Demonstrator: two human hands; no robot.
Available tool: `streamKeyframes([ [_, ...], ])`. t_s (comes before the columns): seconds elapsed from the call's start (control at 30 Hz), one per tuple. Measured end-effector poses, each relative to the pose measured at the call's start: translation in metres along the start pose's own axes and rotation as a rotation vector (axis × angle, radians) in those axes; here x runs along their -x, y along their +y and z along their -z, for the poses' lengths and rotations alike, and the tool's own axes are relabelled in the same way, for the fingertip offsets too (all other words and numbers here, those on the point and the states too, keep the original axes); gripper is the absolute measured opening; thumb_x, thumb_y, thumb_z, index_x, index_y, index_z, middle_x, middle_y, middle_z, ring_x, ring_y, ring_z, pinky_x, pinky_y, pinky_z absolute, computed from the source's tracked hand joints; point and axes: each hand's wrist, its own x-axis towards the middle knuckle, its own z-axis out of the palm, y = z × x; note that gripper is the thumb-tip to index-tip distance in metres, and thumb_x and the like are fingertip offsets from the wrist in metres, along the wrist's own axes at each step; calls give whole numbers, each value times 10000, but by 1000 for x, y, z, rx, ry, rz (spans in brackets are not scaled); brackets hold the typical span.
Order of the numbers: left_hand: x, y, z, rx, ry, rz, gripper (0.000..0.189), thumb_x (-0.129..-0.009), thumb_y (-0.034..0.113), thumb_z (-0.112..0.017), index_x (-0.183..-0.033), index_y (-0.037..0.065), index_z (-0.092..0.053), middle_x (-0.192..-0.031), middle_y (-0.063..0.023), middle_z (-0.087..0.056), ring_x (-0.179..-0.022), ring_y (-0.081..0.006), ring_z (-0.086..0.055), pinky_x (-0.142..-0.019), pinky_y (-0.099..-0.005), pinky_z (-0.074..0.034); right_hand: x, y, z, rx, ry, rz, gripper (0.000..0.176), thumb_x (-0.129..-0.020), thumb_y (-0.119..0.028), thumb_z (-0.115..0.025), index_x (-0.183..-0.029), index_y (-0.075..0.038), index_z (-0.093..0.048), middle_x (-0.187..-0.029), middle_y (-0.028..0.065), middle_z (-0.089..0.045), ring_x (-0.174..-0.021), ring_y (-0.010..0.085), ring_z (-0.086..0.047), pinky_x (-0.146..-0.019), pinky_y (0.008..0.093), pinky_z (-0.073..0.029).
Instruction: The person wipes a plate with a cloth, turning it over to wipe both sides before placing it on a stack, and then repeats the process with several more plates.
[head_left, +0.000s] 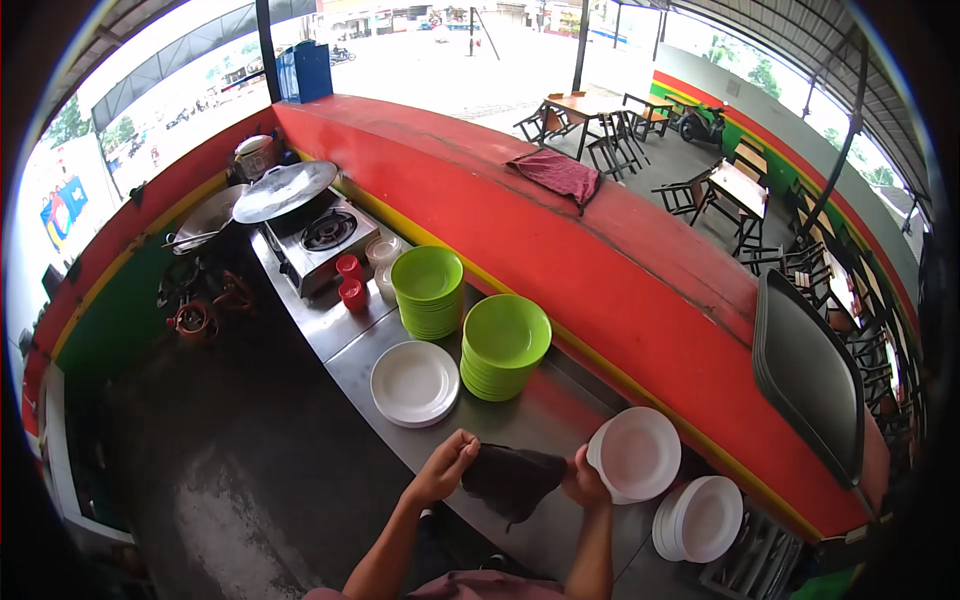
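A dark cloth (pixel 512 478) is stretched between my two hands, over the front of the steel counter. My left hand (pixel 447 468) pinches its left corner between thumb and fingers. Closed at the cloth's right end, my right hand (pixel 587 482) has its fingers right at the rim of a white bowl (pixel 640 455). Farther right is a second stack of white bowls (pixel 708 520). Beyond my left hand lies a stack of white plates (pixel 415 384), beside two tall stacks of green bowls (pixel 507 332) (pixel 428 275).
A gas stove (pixel 328 232) with a large metal lid (pixel 285 192) stands at the counter's far left, near red cups (pixel 352 294). Along the back runs a red ledge (pixel 450 165) bearing a red cloth (pixel 558 176) and black trays (pixel 808 375). Cutlery compartments (pixel 750 560) are at lower right.
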Motion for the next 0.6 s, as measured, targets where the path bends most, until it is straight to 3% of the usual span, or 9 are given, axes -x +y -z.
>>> streamKeyframes([
  [0.03, -6, 4, 5, 23, -42, 3, 207, -1045, 256, -460, -979, 60, -471, -830, 73, -400, -762, -27, -345, -673, -194, -334, -14, 14, -3, -467, 0, 47, 792, -957, -645, -368, -1307, 49, -519, -1203, 121, -634, -1147, 257, -588, -1005, 378, -437],
  [0.07, -15, -1, 11, 54, -66, -41, 198, -1043, 255, -468, -1000, 62, -477, -829, 76, -397, -747, -31, -342, -656, -200, -336, -38, 40, 1, -633, -175, 34, 673, -1010, -504, -406, -1390, 51, -423, -1310, 142, -553, -1245, 233, -511, -1078, 375, -398],
  [0.17, -37, -8, 30, -63, 48, 32, 199, -1038, 251, -478, -1034, 54, -505, -818, 56, -420, -738, -46, -360, -645, -219, -356, -88, 170, 52, -37, -119, 54, 537, -1006, -344, -480, -1395, 22, -426, -1320, 126, -543, -1264, 209, -486, -1072, 343, -397],
  [0.2, -42, -23, 44, -286, 121, 10, 209, -1008, 239, -537, -1081, 44, -544, -824, -41, -579, -732, -135, -537, -675, -291, -446, -87, 168, 28, 146, -70, 23, 531, -988, -328, -502, -1384, 18, -431, -1312, 123, -538, -1254, 206, -486, -1068, 342, -396],
  [0.33, -30, -82, 102, -612, 251, 53, 276, -925, 209, -640, -1123, 29, -577, -1001, -251, -671, -978, -406, -651, -832, -423, -503, -95, 147, -22, 615, -2, -86, 521, -914, -266, -590, -1340, 1, -453, -1284, 107, -520, -1213, 193, -488, -1051, 335, -392],
  [0.37, -17, -91, 123, -579, 423, 38, 285, -931, 219, -641, -1122, 17, -581, -1005, -221, -681, -966, -360, -667, -825, -405, -508, -96, 141, -31, 682, 31, -111, 522, -896, -250, -612, -1329, -3, -459, -1277, 104, -515, -1203, 190, -488, -1047, 333, -391],
  [0.43, -8, -119, 147, -200, 603, 172, 321, -941, 223, -635, -1157, -2, -562, -1096, -197, -663, -1017, -318, -651, -848, -393, -505, -101, 129, -42, 744, 118, -78, 528, -859, -219, -655, -1307, -11, -470, -1262, 96, -506, -1182, 183, -489, -1038, 330, -389],
  [0.47, -3, -131, 160, -203, 658, 209, 358, -940, 236, -637, -1187, -5, -541, -1140, -197, -639, -1056, -313, -628, -872, -393, -495, -104, 124, -49, 754, 174, -37, 533, -841, -203, -677, -1296, -16, -475, -1255, 92, -502, -1172, 180, -490, -1034, 328, -388],
  [0.6, -5, -155, 193, -215, 771, 355, 544, -922, 293, -663, -1313, -9, -436, -1282, -221, -544, -1198, -319, -536, -964, -395, -446, -120, 128, -68, 594, 503, 404, 354, -852, -203, -687, -1141, -40, -564, -1019, 61, -600, -951, 167, -582, -943, 319, -429],
])
